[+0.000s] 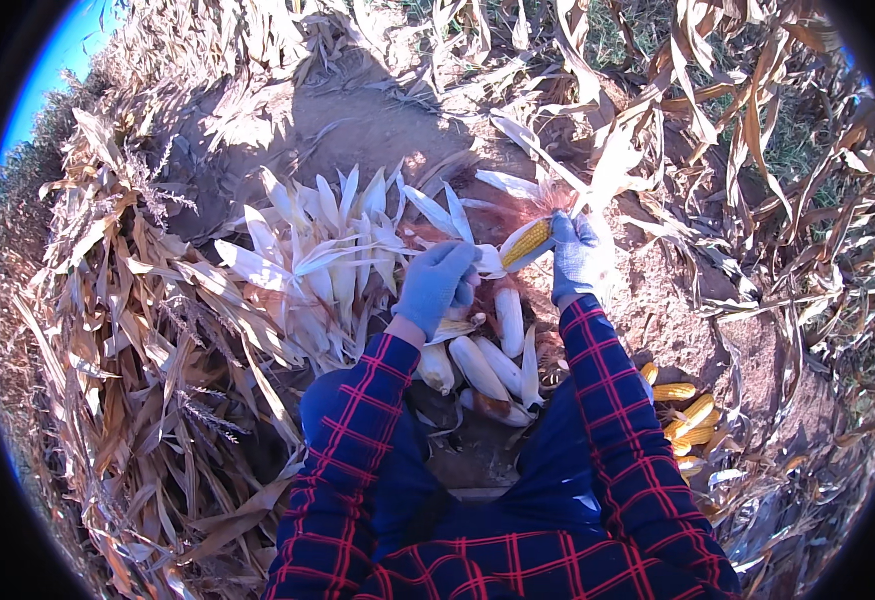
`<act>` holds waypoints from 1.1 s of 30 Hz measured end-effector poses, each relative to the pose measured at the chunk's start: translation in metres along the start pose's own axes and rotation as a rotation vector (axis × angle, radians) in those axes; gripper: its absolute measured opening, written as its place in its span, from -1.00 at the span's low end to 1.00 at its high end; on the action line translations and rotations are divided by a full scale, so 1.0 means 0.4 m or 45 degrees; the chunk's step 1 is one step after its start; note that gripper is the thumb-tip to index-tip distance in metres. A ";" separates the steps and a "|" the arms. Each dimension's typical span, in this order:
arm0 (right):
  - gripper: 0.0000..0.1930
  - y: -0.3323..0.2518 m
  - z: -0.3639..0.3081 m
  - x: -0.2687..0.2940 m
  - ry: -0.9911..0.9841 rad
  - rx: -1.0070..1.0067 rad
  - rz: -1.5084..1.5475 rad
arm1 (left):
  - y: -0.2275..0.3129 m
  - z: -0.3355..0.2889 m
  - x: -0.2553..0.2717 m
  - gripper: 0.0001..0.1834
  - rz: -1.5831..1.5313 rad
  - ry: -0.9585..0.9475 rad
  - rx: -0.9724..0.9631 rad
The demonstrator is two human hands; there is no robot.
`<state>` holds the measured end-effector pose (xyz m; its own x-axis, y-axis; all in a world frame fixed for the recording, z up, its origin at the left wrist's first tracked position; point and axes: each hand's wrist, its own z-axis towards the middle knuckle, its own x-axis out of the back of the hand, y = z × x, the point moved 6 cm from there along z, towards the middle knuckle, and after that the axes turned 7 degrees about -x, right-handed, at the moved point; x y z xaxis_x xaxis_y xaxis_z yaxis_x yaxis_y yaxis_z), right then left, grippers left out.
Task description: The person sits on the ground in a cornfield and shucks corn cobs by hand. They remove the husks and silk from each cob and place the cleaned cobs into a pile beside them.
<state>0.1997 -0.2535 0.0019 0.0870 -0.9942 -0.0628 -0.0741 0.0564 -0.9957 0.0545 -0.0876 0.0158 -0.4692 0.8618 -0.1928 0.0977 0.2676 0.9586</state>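
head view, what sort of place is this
Most likely a corn field, outdoors: dry corn stalks crowd the left side, yellow cobs lie in a small pile at the right, and bare soil shows between the plants.
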 end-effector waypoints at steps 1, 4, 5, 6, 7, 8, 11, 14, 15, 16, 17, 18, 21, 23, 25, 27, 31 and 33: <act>-0.86 -0.019 -0.015 -0.012 -0.006 0.044 -0.168 | -0.017 -0.003 -0.037 -0.70 -0.014 -0.182 0.025; -0.85 0.016 -0.007 -0.022 0.003 0.018 -0.059 | -0.024 0.010 -0.043 -0.62 -0.111 -0.099 0.047; -0.85 0.027 -0.002 -0.019 0.000 -0.005 0.015 | -0.018 0.040 0.001 -0.60 -0.128 0.020 -0.026; -0.85 0.025 0.002 -0.017 -0.023 0.043 -0.076 | -0.005 0.051 0.031 -0.57 -0.141 0.143 -0.096; -0.85 0.042 0.012 -0.015 -0.038 0.044 -0.054 | -0.027 0.048 0.017 -0.56 -0.165 0.032 0.046; -0.85 0.068 0.024 -0.014 -0.052 0.046 -0.031 | -0.048 0.039 0.000 -0.54 -0.189 -0.080 0.188; -0.87 0.064 -0.003 -0.051 -0.185 -0.032 0.174 | -0.078 0.013 -0.050 -0.44 -0.069 -0.258 0.308; -0.86 0.057 -0.052 -0.097 -0.371 -0.278 0.460 | -0.085 0.015 -0.057 -0.33 -0.077 -0.171 0.287; -0.85 0.048 -0.066 -0.101 -0.401 -0.359 0.527 | -0.098 0.020 -0.056 -0.32 -0.109 -0.172 0.295; -0.84 0.043 -0.078 -0.105 -0.431 -0.440 0.595 | -0.118 0.029 -0.054 -0.31 -0.140 -0.171 0.303; -0.82 0.045 -0.085 -0.110 -0.461 -0.523 0.662 | -0.135 0.035 -0.053 -0.30 -0.171 -0.170 0.310; -0.82 0.048 -0.077 -0.097 -0.456 -0.470 0.587 | -0.137 0.039 -0.054 -0.31 -0.144 -0.143 0.275; -0.82 0.051 -0.064 -0.077 -0.414 -0.381 0.488 | -0.133 0.047 -0.055 -0.33 -0.070 -0.100 0.180; -0.84 0.064 -0.079 -0.085 -0.478 -0.603 0.617 | -0.116 0.047 -0.052 -0.35 -0.033 -0.125 0.133; -0.87 0.080 -0.092 -0.097 -0.538 -0.678 0.657 | -0.117 0.075 -0.034 -0.33 -0.106 -0.171 -0.027; -0.89 0.118 -0.081 -0.100 -0.571 -0.603 0.606 | -0.117 0.082 -0.037 -0.32 -0.143 -0.189 -0.079; -0.88 0.109 -0.073 -0.089 -0.606 -0.650 0.656 | -0.106 0.059 -0.043 -0.31 -0.139 -0.127 0.000; -0.89 0.085 -0.086 -0.100 -0.574 -0.641 0.643 | -0.115 0.063 -0.018 -0.31 -0.120 -0.084 0.032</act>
<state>0.1595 -0.2149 -0.0269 0.3046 -0.7227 -0.6204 -0.6357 0.3308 -0.6975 0.0754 -0.0952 -0.0322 -0.4185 0.8585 -0.2964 0.0778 0.3590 0.9301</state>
